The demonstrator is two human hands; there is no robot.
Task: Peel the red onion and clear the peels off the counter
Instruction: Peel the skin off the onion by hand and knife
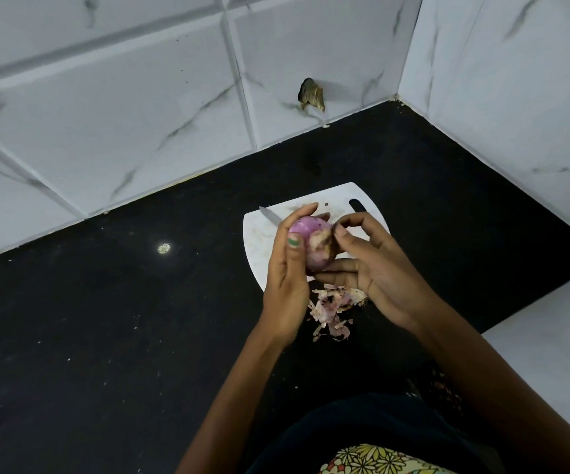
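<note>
Black polished stone counter, speckled with pale crumbs, meets a white marble-patterned tiled wall. A white plastic cutting board lies on the counter; a steel knife blade rests on its far left part, handle hidden. Left hand grips the partly peeled purple-red onion, held above the board, thumb across its near side. Right hand cradles the onion from the right, fingertips pinching the dry brownish skin at its end. A heap of pinkish-tan papery peels lies on the counter, just beside the board's near edge, below both hands.
</note>
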